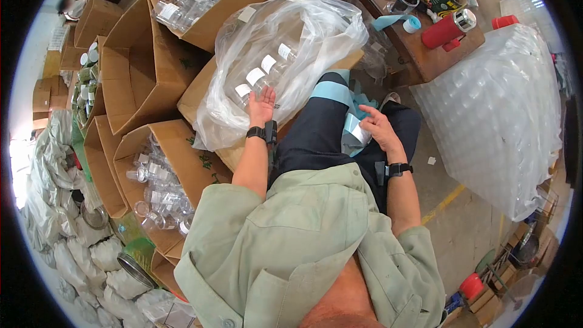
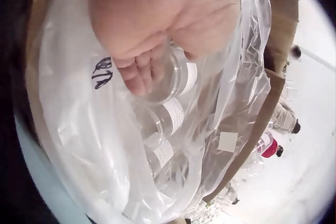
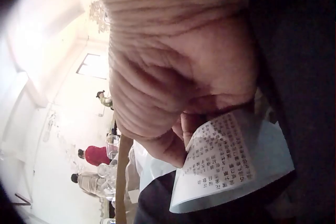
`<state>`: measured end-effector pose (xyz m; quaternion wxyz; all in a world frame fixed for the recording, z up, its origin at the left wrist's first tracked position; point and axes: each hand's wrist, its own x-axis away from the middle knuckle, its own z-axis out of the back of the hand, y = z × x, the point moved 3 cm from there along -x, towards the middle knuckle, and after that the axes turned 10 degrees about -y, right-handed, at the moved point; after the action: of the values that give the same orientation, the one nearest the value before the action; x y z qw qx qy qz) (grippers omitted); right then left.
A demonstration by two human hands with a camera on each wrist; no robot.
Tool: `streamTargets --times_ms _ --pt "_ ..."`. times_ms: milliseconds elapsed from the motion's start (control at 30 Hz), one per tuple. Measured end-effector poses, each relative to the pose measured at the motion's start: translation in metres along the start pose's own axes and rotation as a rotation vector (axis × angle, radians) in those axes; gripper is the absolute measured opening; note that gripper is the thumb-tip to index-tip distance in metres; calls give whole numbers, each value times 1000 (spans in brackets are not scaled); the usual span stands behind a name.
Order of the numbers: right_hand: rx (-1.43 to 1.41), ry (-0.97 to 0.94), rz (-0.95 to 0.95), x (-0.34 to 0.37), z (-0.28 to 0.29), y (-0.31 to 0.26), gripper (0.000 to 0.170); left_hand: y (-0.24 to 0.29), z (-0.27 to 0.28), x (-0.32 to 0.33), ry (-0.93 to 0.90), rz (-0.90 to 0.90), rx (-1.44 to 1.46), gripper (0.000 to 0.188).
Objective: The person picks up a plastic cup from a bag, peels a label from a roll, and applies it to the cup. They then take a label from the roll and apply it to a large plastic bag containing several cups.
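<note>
Palm up, my left hand (image 1: 262, 106) lies against the nearest of several clear labelled bottles (image 1: 255, 76) in a clear plastic bag (image 1: 316, 24). Its fingers (image 2: 140, 71) are relaxed and nearly straight beside that bottle in the left wrist view; they grip nothing. Over my lap, my right hand (image 1: 381, 127) is at a pale blue strip with white labels (image 1: 359, 134). The right wrist view shows fingertips of the right hand (image 3: 184, 71) pinching the edge of a printed label (image 3: 215, 155) on its curved blue backing. More blue strip (image 1: 331, 92) lies across the thigh.
Cardboard boxes (image 1: 130, 79) stand at the left, one holding clear bottles (image 1: 161, 191). At the upper right, a wooden table (image 1: 419, 54) carries a red thermos (image 1: 446, 29) and a blue tape roll (image 1: 412, 24). A large plastic-wrapped bundle (image 1: 498, 115) is on the right.
</note>
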<state>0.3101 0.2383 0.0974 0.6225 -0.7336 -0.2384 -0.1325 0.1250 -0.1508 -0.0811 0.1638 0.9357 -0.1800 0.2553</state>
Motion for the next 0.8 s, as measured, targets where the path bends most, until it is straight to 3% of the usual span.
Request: streamTargets --times_ms 100,200,400,500,600,800 --pt "7 -1 12 -2 1 -1 60 0 4 -15 78 -199 -40 62" --pt "16 0 3 -1 -1 -1 61 -10 -46 13 141 -392 -344 63" --pt "3 5 -5 1 -1 -5 62 -27 -121 27 109 -455 -1010 75" --pt "-6 -15 6 -1 2 -3 61 -37 -118 -4 -63 -715 -1480 79" --pt "-29 -34 18 -3 4 2 60 -52 -131 -12 55 -781 -1757 81" --pt "-37 -46 17 -3 11 7 58 -54 -144 -32 43 -747 -1930 81"
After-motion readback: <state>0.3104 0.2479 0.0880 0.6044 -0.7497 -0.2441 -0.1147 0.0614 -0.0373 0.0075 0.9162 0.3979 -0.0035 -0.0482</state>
